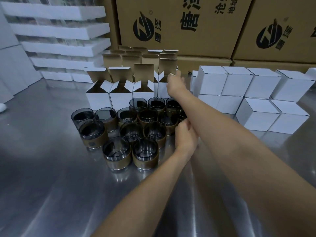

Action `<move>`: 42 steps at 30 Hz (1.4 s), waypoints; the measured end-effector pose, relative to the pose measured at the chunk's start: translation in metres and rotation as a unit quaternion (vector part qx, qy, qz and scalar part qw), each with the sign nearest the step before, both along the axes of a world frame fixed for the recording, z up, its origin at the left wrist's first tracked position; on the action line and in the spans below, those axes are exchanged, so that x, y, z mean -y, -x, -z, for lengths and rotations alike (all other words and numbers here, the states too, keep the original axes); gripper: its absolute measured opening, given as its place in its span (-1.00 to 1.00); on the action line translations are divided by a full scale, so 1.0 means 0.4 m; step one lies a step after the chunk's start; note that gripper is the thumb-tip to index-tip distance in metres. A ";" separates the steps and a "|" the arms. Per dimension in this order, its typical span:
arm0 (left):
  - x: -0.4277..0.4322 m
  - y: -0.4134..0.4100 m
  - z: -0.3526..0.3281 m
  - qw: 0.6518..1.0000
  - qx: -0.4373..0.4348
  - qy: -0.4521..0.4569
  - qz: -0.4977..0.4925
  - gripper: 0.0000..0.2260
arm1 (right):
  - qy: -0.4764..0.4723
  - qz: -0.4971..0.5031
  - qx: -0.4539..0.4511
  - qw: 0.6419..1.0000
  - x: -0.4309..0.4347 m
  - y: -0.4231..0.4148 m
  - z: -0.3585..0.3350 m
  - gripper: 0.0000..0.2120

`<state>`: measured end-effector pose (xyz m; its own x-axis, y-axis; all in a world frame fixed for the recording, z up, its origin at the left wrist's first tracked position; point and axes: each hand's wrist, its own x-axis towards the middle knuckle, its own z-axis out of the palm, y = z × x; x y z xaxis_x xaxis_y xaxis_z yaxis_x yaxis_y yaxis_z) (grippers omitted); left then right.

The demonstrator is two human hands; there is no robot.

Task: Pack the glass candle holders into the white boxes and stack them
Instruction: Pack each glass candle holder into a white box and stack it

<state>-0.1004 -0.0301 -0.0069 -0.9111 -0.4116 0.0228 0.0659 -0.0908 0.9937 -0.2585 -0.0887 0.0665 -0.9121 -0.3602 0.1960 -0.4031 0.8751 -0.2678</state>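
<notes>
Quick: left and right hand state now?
Left hand: fingers curled by the candle holders; right forearm hides any grip, cannot tell.
Right hand: open, fingers reaching an open white box.

Carton print at the back, turned on its side

At 12 o'clock, the brown carton [179,23] carries a round black logo [143,30] with a small ® by it, a large black 唐 [189,21] and smaller 地址 [230,6]; the other characters are cut off. At 1 o'clock, a second carton [282,23] repeats the logo [268,37]. A holder [93,134] bears a round mark, too small to read.
</notes>
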 end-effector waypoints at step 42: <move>-0.014 -0.103 -0.023 0.985 -0.028 0.169 0.011 -0.65 | 0.398 -0.121 -0.064 0.907 -0.480 -0.448 0.156 -0.81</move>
<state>-0.0592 -0.0246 0.0022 -0.9134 -0.3520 0.2046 0.1222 0.2422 0.9625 -0.0794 0.1035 0.0040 -0.7759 -0.2450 0.5814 -0.6309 0.3061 -0.7130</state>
